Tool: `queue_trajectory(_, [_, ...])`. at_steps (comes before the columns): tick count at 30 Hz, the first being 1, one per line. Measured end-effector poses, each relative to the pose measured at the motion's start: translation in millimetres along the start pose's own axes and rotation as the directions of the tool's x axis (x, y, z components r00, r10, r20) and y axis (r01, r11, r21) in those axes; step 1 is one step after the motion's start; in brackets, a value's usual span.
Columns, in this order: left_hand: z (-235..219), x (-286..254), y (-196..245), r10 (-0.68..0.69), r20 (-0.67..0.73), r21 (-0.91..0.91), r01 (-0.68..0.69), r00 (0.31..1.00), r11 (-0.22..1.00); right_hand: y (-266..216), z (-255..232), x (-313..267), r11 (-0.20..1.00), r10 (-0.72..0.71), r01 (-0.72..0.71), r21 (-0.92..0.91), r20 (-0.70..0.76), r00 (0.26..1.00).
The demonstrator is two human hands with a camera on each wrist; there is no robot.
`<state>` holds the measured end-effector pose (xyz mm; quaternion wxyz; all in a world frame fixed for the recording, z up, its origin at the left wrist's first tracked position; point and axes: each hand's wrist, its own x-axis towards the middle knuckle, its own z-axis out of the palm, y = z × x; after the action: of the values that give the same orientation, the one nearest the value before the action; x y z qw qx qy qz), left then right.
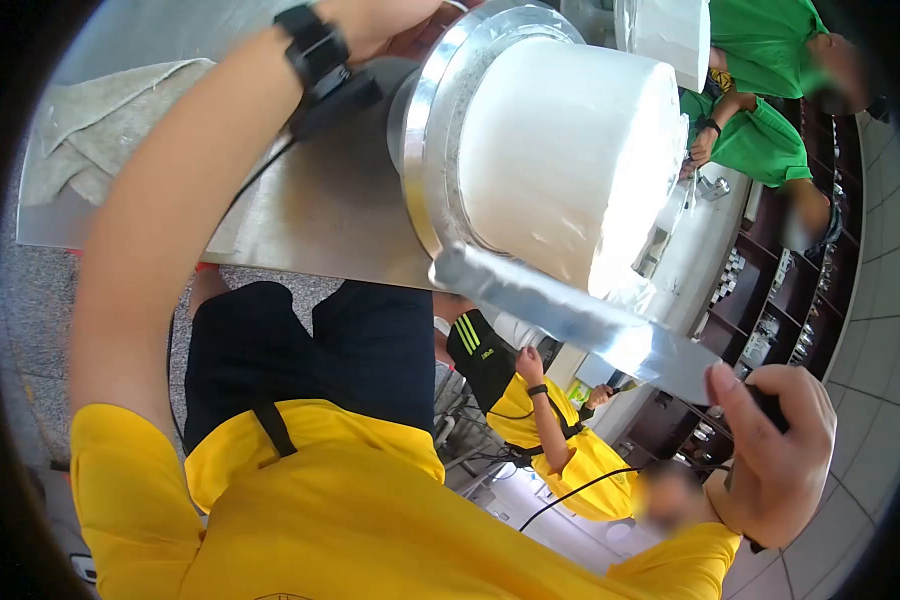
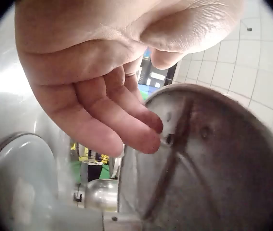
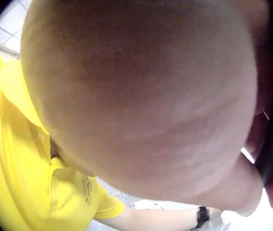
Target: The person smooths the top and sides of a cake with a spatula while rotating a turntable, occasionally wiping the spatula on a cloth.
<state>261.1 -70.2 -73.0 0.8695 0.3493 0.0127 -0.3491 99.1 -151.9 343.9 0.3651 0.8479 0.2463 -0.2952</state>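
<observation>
- No text, label, brand, number or sign can be read in any of the three views.
- The black sleeve (image 1: 482, 350) of the person behind the table carries a small pale mark beside its yellow-green stripes, too small to read.
- The yellow shirt (image 3: 74, 192) in the right wrist view bears a faint chest emblem, too blurred to make out.

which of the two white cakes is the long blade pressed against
The big white cake on the metal turntable, nearest the camera: the blade, held in the right hand, lies along its side. The other cake sits farther back, untouched.
</observation>
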Motion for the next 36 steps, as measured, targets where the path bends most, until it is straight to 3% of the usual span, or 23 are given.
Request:
queue_trajectory(1, [2.1,-14.8,1.2,0.001,0.017,-0.077,0.0,1.0,0.997,8.8,3.2,0.1,1.0,0.001,-0.001,0.005,-0.006,1.0])
queue_trajectory(3, [18.5,-52.4,2.3,0.056,-0.032,-0.035,-0.058,0.998,0.998,31.8,16.1,0.2,0.921,0.028,0.018,0.388,-0.113,0.993])
queue_trajectory(5, [9.5,-70.5,-14.5,0.067,-0.04,-0.059,-0.069,0.997,0.996,49.9,27.2,-0.4,0.872,0.018,0.054,0.487,-0.143,0.99])
queue_trajectory(6, [1.8,-80.1,-24.3,0.074,0.019,-0.098,-0.071,0.997,0.993,53.5,30.3,-0.4,0.774,0.056,0.03,0.632,-0.117,0.992])
queue_trajectory(7, [7.8,-94.8,-31.0,0.084,-0.023,-0.17,-0.086,0.996,0.982,56.5,33.6,-0.4,0.654,0.087,0.005,0.756,-0.082,0.993])
queue_trajectory(9, [17.2,-123.4,-40.1,0.106,-0.037,-0.252,-0.112,0.994,0.961,62.1,40.0,-0.4,0.597,0.06,0.065,0.8,-0.125,0.99])
queue_trajectory(11, [23.9,-140.4,-55.6,0.155,-0.05,-0.244,-0.162,0.987,0.956,63.4,37.9,4.0,0.409,0.012,0.044,0.912,-0.054,0.998])
queue_trajectory(15, [36.3,-168.8,-63.8,0.177,-0.067,-0.203,-0.187,0.982,0.961,58.8,28.4,10.8,0.37,-0.047,0.018,0.929,-0.001,0.999])
queue_trajectory(19, [46.9,-178.5,-68.8,0.185,-0.078,-0.182,-0.196,0.98,0.963,56.6,35.4,1.3,0.379,0.023,0.003,0.925,-0.013,1.0])
queue_trajectory(21, [50.6,-179.6,-70.2,0.176,-0.046,-0.151,-0.181,0.983,0.972,55.2,25.4,5.7,0.582,0.03,0.03,0.812,-0.058,0.998])
queue_trajectory(22, [53.5,-181.0,-71.5,0.181,-0.046,-0.156,-0.186,0.982,0.97,52.8,22.6,6.6,0.588,0.028,0.03,0.808,-0.057,0.998])
queue_trajectory(24, [59.6,-182.4,-74.7,0.155,-0.046,-0.106,-0.159,0.987,0.982,49.5,18.0,7.4,0.847,0.084,0.048,0.53,-0.221,0.972])
queue_trajectory(28, [65.7,-185.5,-87.9,0.125,-0.005,-0.157,-0.124,0.992,0.98,50.0,1.8,2.4,0.92,0.167,-0.05,0.389,-0.275,0.947])
queue_trajectory(30, [68.4,-187.9,-91.8,0.034,0.027,-0.163,-0.029,0.999,0.986,55.1,-2.2,1.8,0.93,0.172,-0.065,0.361,-0.273,0.947])
queue_trajectory(36, [77.7,-185.9,-110.6,0.013,0.055,-0.098,-0.008,0.998,0.995,70.2,-5.9,2.5,0.959,0.138,-0.071,0.275,-0.232,0.963])
